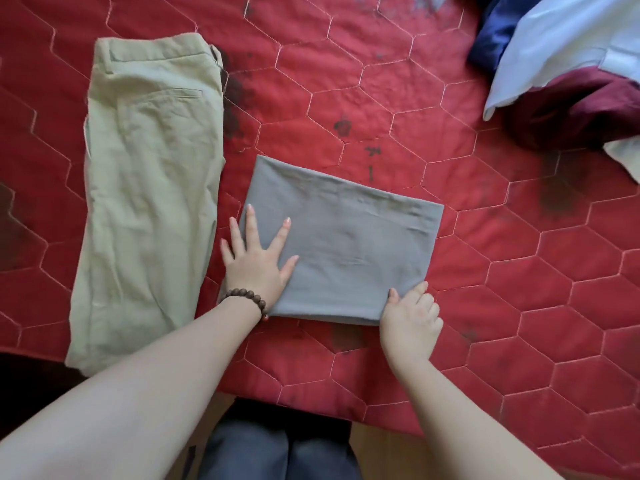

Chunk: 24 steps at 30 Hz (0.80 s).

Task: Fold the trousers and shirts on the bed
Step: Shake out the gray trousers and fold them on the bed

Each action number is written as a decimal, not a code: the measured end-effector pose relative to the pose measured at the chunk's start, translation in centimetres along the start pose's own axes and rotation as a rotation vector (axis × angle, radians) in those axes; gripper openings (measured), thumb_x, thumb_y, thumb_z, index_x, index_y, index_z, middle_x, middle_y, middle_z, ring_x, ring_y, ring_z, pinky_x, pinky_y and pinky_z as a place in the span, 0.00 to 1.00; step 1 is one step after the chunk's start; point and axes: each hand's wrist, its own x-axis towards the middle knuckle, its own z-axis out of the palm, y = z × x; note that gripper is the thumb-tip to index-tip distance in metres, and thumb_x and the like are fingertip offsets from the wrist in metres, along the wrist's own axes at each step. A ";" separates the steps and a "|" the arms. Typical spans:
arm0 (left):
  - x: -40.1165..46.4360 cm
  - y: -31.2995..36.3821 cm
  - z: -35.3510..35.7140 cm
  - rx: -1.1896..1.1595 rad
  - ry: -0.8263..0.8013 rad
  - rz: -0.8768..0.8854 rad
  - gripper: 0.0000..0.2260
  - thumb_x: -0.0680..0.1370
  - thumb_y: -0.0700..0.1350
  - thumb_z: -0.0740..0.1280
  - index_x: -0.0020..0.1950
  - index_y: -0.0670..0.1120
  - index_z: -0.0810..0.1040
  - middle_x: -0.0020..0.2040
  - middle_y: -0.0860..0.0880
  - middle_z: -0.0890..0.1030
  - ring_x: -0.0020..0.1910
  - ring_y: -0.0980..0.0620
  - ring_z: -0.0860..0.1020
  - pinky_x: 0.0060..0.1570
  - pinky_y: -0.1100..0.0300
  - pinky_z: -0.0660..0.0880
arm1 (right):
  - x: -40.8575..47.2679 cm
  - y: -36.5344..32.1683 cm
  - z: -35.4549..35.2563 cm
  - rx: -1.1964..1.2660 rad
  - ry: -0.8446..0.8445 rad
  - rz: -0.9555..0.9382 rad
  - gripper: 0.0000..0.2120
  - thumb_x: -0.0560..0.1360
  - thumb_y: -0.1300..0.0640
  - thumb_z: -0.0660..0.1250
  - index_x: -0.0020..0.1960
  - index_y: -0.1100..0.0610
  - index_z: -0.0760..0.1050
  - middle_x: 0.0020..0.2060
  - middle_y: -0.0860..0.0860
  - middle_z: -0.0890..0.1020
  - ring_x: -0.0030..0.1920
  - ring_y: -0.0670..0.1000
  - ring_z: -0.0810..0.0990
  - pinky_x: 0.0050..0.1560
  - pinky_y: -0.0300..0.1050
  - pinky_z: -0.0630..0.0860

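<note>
Left hand (pixel 254 261) spread flat, right hand (pixel 410 315) pinching one folded grey garment (pixel 349 244).

On the bed (pixel 485 271), folded trousers (pixel 346 244) lie before me, unfolded trousers (pixel 149 188) left, heaped shirts (pixel 571 64) far right.

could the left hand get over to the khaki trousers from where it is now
Probably yes. The left hand lies flat on the left edge of the folded grey garment, and the khaki trousers lie just beside it with only bare red quilt between. Nothing blocks the way.
</note>
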 end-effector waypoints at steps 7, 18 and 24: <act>2.3 -2.0 -1.7 -0.490 0.066 -0.051 0.26 0.75 0.51 0.70 0.72 0.60 0.68 0.68 0.40 0.64 0.65 0.39 0.69 0.68 0.53 0.65 | 4.6 0.7 -3.2 0.447 -0.066 -0.054 0.41 0.75 0.46 0.67 0.78 0.43 0.44 0.55 0.57 0.68 0.52 0.60 0.73 0.57 0.55 0.71; 1.5 -1.0 -5.0 -0.481 0.020 0.068 0.28 0.76 0.45 0.70 0.74 0.58 0.67 0.54 0.44 0.67 0.52 0.42 0.75 0.60 0.55 0.70 | 6.0 1.9 -5.0 0.665 -0.070 -0.156 0.25 0.76 0.60 0.67 0.71 0.48 0.69 0.65 0.50 0.76 0.65 0.51 0.73 0.61 0.35 0.63; -1.1 1.7 -9.8 -0.495 -0.001 0.192 0.28 0.76 0.45 0.70 0.74 0.58 0.66 0.52 0.47 0.65 0.46 0.47 0.72 0.56 0.57 0.70 | 2.1 4.9 -9.7 0.620 0.039 -0.073 0.22 0.78 0.59 0.63 0.71 0.48 0.70 0.54 0.55 0.77 0.55 0.55 0.76 0.51 0.38 0.63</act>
